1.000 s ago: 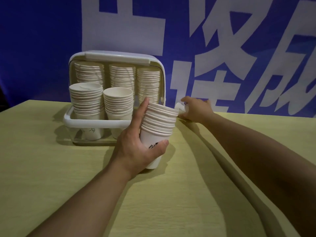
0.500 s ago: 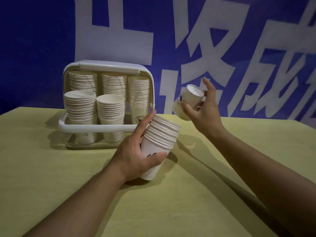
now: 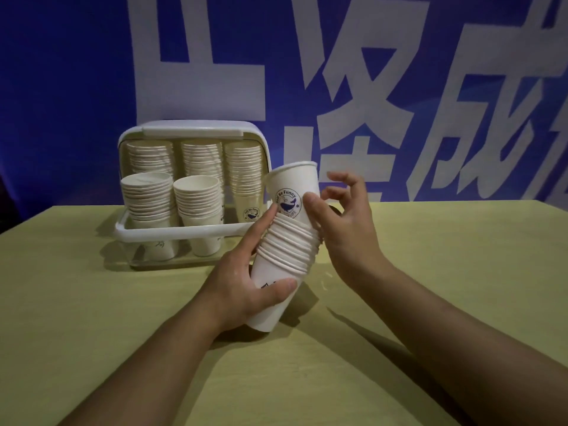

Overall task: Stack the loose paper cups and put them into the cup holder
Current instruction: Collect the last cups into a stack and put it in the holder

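The left hand (image 3: 246,287) has its grip round a tilted stack of white paper cups (image 3: 285,250) above the worktop (image 3: 92,333). The top cup (image 3: 292,192), printed with a blue whale logo, sits half nested; the right hand (image 3: 341,229) seems to touch it with its thumb, fingers spread. The cup holder (image 3: 184,235) stands behind.

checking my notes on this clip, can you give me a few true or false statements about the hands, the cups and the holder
1. The left hand grips the stack of cups. True.
2. The top cup is pushed fully down into the stack. False: most of it still sticks out above the rims.
3. The cup holder has no cups in it. False: several stacks stand in it.
4. The right hand touches the top cup with its thumb. True.
5. The stack stands upright on the table. False: it is tilted and held above it.
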A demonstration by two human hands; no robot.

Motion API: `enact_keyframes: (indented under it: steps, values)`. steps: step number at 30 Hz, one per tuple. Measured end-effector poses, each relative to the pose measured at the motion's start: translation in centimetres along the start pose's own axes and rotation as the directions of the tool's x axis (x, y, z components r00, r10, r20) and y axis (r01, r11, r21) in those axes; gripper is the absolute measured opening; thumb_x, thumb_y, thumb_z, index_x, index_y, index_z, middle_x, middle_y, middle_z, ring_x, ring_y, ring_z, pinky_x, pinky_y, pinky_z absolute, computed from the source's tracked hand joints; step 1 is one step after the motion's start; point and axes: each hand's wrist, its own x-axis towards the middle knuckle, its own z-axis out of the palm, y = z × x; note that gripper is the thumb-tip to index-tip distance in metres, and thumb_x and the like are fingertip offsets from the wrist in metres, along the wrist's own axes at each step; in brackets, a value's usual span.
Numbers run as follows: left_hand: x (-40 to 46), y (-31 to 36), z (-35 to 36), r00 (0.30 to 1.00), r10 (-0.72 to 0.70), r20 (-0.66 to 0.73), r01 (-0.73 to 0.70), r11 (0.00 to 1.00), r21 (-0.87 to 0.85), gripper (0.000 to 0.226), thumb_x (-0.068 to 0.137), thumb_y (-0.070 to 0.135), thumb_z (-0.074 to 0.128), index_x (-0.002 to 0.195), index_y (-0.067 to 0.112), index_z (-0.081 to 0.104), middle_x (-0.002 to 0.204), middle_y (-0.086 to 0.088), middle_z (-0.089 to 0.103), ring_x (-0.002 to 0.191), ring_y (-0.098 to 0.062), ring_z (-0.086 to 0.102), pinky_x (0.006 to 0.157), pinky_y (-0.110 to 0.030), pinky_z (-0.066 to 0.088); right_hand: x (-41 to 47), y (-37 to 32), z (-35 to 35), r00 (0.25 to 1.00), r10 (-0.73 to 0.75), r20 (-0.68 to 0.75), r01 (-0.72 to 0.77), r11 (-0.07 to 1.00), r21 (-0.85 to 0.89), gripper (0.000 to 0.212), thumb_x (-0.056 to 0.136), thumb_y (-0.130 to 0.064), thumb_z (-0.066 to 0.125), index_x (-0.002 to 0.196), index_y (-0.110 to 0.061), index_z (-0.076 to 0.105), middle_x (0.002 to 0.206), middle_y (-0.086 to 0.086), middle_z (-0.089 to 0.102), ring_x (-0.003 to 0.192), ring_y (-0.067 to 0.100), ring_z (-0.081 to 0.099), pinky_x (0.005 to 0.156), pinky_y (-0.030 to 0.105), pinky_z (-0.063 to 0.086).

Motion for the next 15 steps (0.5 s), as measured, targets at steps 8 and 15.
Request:
enact_keyframes:
  steps: [8, 15]
  values:
    - [0.2, -0.9, -0.1, 0.99, 0.003, -0.141, -0.008, 0.999, -0.036, 0.105, 0.062, 0.062, 0.072, 0.146, 0.067, 0.009, 0.141, 0.025, 0.047, 0.122, -0.001, 0.055, 0.101, -0.046, 0.051, -1.1, 2.4, -0.2, 0.989, -0.032, 0.143, 0.053, 0.987, -0.15, 0.03, 0.097, -0.041, 0.057, 0.126, -0.049, 0.059, 0.122, -0.008, 0.058, 0.113, 0.006, 0.057, 0.091, 0.03, 0.055]
    - [0.0, -1.2, -0.8, 0.98, -0.011, -0.2, 0.027, 0.997, 0.076, 0.108, 0.078, 0.04, 0.08, 0.148, 0.063, 0.001, 0.142, 0.034, 0.025, 0.114, 0.014, 0.043, 0.092, -0.021, 0.041, -1.8, 2.7, 1.1, 0.954, 0.1, 0.282, -0.057, 0.986, -0.159, 0.048, 0.086, -0.05, 0.068, 0.132, -0.048, 0.056, 0.138, -0.014, 0.054, 0.125, 0.015, 0.055, 0.097, 0.05, 0.055]
